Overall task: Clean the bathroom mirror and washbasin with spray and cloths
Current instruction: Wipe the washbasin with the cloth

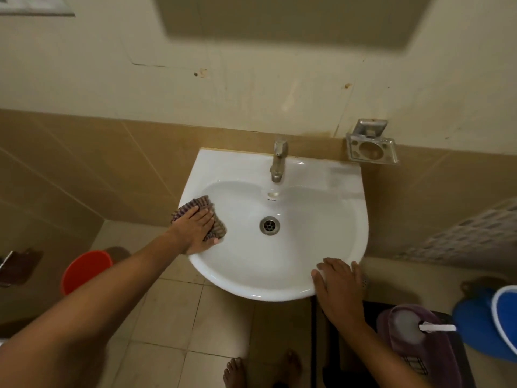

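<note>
White basin: one basin (279, 256), fixed to the tiled wall, its long axis running left to right under the tap (278, 159).
Cloth: one checked cloth (207, 217) lies flat on the basin's left rim, partly spilling onto the inner slope; it is left of the drain (269, 225) and well apart from it.
Left hand: left hand (197, 229) lies on the cloth, fingers straight and spread, palm pressing down; it pins the cloth rather than pinching it.
Right hand: right hand (337, 284) rests flat on the front right rim, fingers straight, holding nothing; it looks like a brace.
Key relation: the unwiped bowl lies to the right of the cloth, toward the drain and the far right rim; the left hand is the nearer one and already has the cloth, so I judge the next wipe sweeps rightward or round the rim.
Spray: one bottle (411, 329) with a white nozzle stands low at the right, beside the right forearm, on a purple cloth (436, 354).
Mirror: only a dark edge at the top of the view could be it; I cannot tell.
Count: one basin, one tap, one drain, two cloths, one bottle, one soap dish (372, 148), one red bucket (85, 271), one blue bucket (492, 323).
</note>
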`<act>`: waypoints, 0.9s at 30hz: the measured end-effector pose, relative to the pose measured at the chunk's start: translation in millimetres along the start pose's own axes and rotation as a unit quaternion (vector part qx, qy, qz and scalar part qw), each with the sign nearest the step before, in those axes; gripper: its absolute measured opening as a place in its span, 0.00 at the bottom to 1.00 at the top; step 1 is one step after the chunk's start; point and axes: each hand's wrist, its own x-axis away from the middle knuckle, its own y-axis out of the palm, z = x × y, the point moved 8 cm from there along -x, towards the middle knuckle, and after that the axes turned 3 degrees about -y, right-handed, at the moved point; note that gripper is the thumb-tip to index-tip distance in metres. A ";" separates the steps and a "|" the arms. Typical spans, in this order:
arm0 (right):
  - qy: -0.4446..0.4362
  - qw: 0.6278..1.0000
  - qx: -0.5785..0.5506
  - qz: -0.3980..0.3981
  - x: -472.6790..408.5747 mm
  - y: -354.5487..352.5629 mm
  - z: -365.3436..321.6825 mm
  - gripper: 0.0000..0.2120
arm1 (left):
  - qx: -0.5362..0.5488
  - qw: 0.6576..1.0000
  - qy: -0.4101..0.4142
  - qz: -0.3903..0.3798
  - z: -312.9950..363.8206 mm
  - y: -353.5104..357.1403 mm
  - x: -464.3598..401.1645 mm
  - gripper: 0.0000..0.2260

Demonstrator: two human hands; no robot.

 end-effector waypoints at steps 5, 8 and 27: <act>0.006 0.996 -0.076 0.036 -11.6 -27.7 26.8 0.12 | 0.115 0.993 0.022 -0.002 38.4 1.9 36.8 0.48; 0.016 0.997 -0.080 0.014 -20.4 -29.9 45.9 0.11 | 0.153 0.988 0.029 0.004 67.3 -2.8 49.4 0.49; 0.057 0.994 -0.088 0.014 -32.1 -38.6 66.8 0.14 | 0.482 0.856 0.036 -0.184 270.4 -87.0 -21.1 0.38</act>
